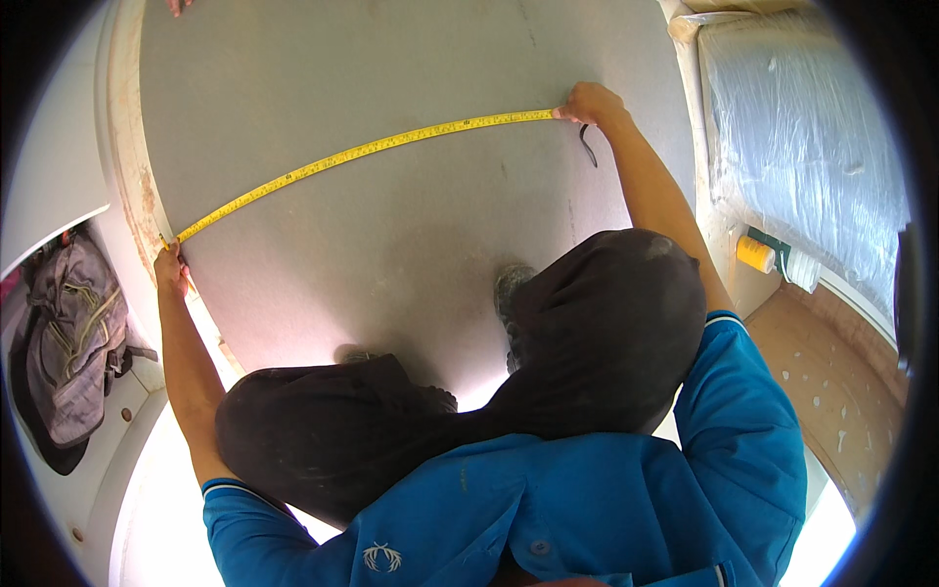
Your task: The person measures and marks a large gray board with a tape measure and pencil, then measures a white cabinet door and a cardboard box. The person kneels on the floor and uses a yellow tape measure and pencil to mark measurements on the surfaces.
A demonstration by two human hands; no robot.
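Note:
A yellow tape measure blade [372,147] stretches across a wide grey sheet [323,78] on the floor, bowed slightly in the fisheye view. At the sheet's left edge my left hand [171,271] is closed on the blade's end. Toward the right side of the sheet, my right hand [594,101] closes round the other end of the tape measure; its case is mostly hidden by the fingers. A dark wrist strap [588,147] dangles below that hand. I squat with my shoes [512,289] on the sheet, knees apart between my arms.
Another person's fingers [178,6] show at the top left. A dark grey bag [73,333] lies in a recess on the left. Right of the sheet are a plastic-wrapped panel [807,147], a yellow container [755,253] and a brown, white-spotted board [831,377].

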